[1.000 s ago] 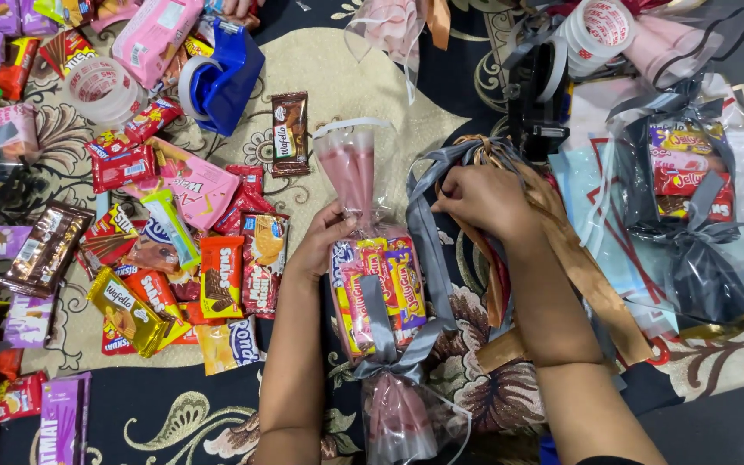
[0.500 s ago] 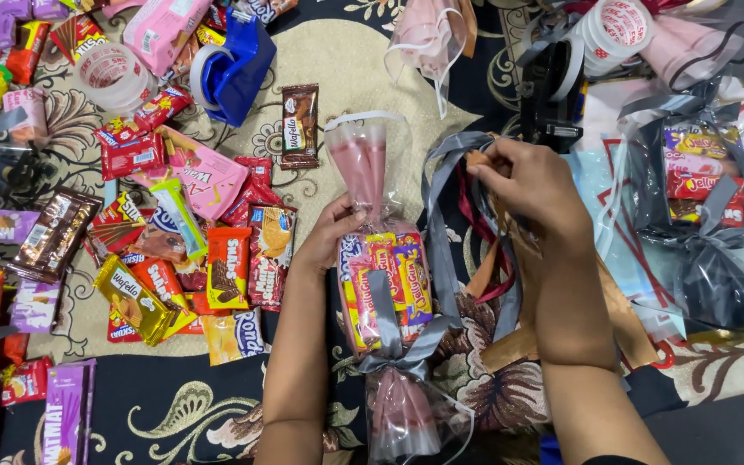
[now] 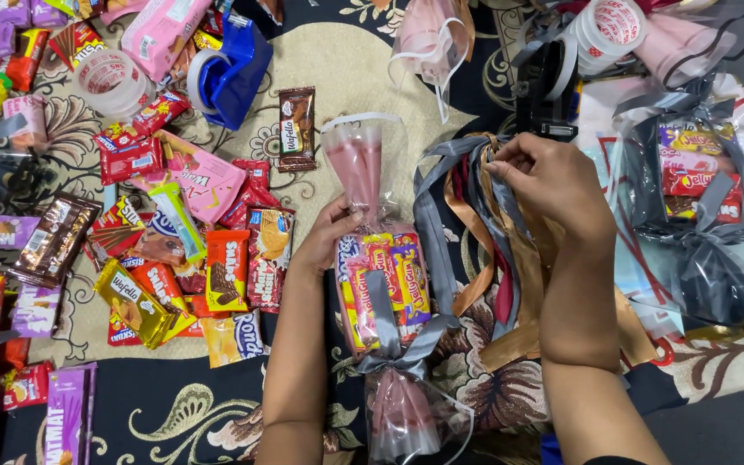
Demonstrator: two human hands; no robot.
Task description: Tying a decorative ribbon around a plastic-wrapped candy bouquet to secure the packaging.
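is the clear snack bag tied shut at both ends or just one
Just one. The snack bag has a grey ribbon bowed around its near end; the far end is only pinched by the left hand, with no ribbon there.

Right hand [image 3: 553, 185] now higher among ribbons [image 3: 484, 224]

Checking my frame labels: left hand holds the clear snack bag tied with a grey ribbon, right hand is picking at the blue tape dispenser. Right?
Not quite. In the head view the right hand is at the bundle of ribbons, fingers pinching its top, not at the blue tape dispenser, which sits untouched further left. The rest holds: the left hand holds the clear snack bag tied with a grey ribbon.
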